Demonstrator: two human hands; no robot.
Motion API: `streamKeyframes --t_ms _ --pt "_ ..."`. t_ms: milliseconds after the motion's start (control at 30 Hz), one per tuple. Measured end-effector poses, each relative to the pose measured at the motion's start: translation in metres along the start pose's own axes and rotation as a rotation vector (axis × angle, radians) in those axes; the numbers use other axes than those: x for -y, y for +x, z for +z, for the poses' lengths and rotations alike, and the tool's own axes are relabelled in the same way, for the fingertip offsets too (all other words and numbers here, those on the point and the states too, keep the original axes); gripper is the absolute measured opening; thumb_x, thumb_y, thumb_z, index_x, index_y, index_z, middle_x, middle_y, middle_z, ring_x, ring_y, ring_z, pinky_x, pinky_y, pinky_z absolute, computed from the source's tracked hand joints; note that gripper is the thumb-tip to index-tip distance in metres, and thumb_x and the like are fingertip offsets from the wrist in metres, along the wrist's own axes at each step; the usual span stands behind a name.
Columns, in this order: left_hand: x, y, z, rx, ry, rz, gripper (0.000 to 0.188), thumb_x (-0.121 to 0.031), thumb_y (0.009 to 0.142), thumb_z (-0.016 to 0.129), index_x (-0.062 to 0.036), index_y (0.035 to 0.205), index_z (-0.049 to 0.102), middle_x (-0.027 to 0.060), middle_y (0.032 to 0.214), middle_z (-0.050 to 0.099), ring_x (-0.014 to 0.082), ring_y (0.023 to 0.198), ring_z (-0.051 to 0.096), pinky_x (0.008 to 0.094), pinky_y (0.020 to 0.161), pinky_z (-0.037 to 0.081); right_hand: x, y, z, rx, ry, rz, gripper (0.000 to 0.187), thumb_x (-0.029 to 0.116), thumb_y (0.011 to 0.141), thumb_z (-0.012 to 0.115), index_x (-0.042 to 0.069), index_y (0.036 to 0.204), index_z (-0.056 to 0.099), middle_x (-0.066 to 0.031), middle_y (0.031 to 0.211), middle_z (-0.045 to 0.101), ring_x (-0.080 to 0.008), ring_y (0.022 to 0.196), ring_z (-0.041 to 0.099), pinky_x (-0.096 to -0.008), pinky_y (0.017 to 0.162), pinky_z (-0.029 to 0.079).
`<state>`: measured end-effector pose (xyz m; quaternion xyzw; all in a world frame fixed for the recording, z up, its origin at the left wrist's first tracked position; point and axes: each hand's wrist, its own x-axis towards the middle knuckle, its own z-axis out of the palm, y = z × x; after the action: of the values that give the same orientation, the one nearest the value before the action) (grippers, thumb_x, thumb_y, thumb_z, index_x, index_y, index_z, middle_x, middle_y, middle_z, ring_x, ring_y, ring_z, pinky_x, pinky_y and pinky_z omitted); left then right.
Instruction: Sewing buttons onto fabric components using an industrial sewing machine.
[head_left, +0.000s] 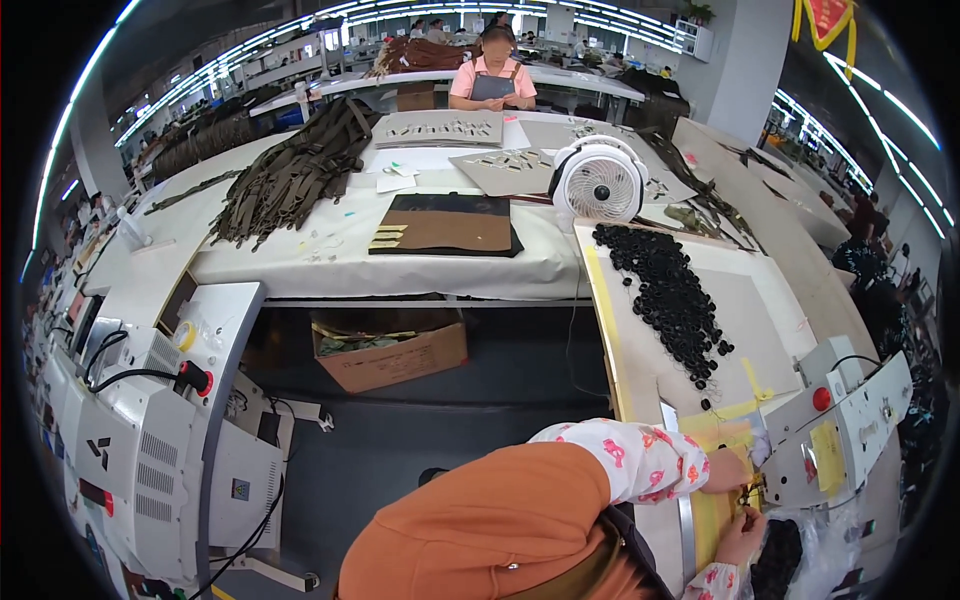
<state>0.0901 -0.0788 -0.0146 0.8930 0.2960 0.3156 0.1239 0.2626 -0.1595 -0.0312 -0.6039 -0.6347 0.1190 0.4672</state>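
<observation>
At the right, my left hand (728,470) reaches in from a floral sleeve to the working end of a white sewing machine (832,440). Its fingers are bent inward around a small dark piece (753,494) under the machine head, too small to name. My right hand (742,537) is just below, its fingertips pinched together at the near side of that same spot. Both hands rest over a bed covered with yellow tape (708,515). A heap of small black round pieces (660,300) spreads over the board beyond my hands.
A black bundle (777,560) and clear plastic lie beside my right hand. A white fan (600,185) stands on the far table, near dark straps (300,170) and a brown-black panel (445,225). Another machine (150,440) is at left; a cardboard box (395,360) sits below. A person sits opposite.
</observation>
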Motion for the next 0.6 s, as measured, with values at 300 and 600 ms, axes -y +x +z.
streamKeyframes --t_ms 300,600 --pt "0.006 0.003 0.001 0.030 -0.084 -0.080 0.012 -0.018 0.075 0.052 -0.0065 0.077 0.055 0.0141 0.074 0.059 0.0325 0.074 0.057 0.0427 0.065 0.043 0.005 0.002 0.002 -0.065 0.016 0.035 0.011 0.001 0.078 0.053 -0.003 0.087 0.053 -0.0082 0.076 0.055 -0.0152 0.070 0.052 -0.0253 0.065 0.043" --pt "-0.008 -0.018 -0.008 -0.006 -0.019 -0.078 0.013 -0.016 0.075 0.052 -0.0040 0.080 0.055 0.0132 0.077 0.059 0.0323 0.076 0.057 0.0417 0.065 0.044 -0.010 0.007 0.000 -0.076 -0.014 0.058 0.015 -0.003 0.073 0.053 -0.003 0.088 0.053 -0.0047 0.078 0.054 -0.0115 0.069 0.051 -0.0221 0.063 0.041"
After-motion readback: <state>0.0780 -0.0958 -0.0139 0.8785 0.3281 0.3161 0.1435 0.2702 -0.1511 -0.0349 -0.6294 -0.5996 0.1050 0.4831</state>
